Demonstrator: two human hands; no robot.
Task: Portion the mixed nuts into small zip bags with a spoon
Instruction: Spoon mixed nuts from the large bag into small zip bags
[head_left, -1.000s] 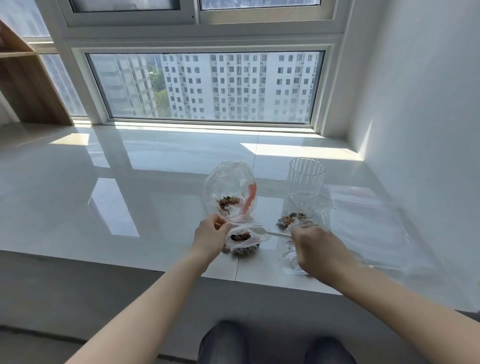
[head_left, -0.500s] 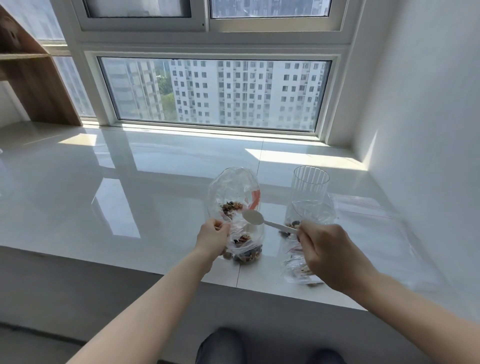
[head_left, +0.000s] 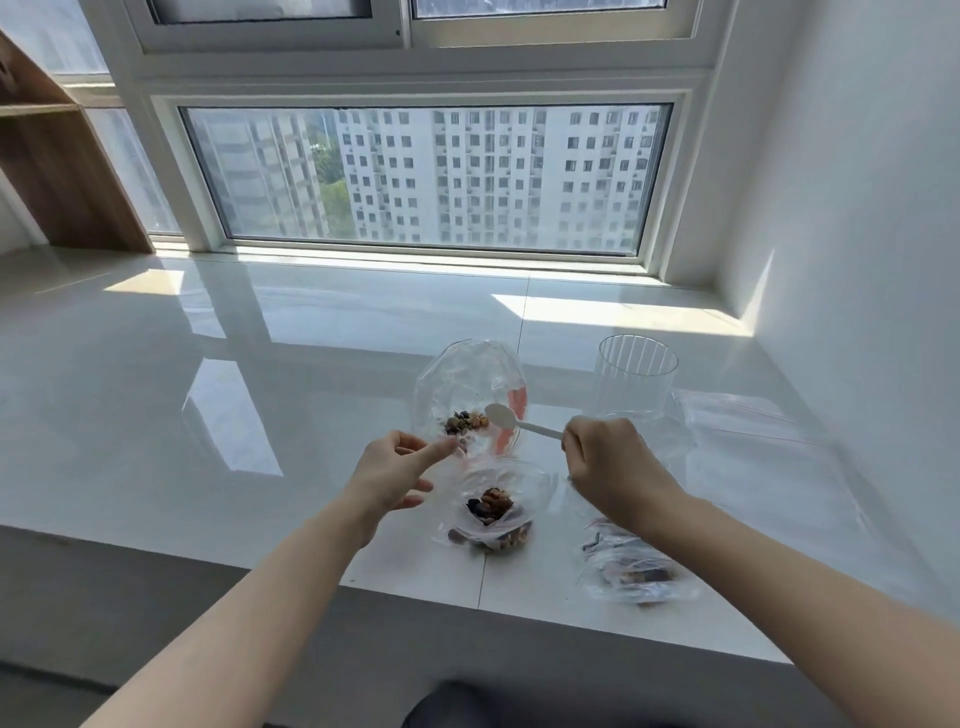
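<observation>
White spoon in right hand, seemingly empty, over large bag.

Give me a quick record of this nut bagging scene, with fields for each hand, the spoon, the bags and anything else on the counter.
left hand: open, fingers reaching toward the big bag's mouth
right hand: grips the spoon handle
spoon: white, bowl looks empty, held over the big bag
big bag: clear, upright, few nuts inside
small zip bag: between the hands, holds nuts
filled bag: lying near the counter edge
clear cup: upright, ribbed
counter: glossy white
</observation>
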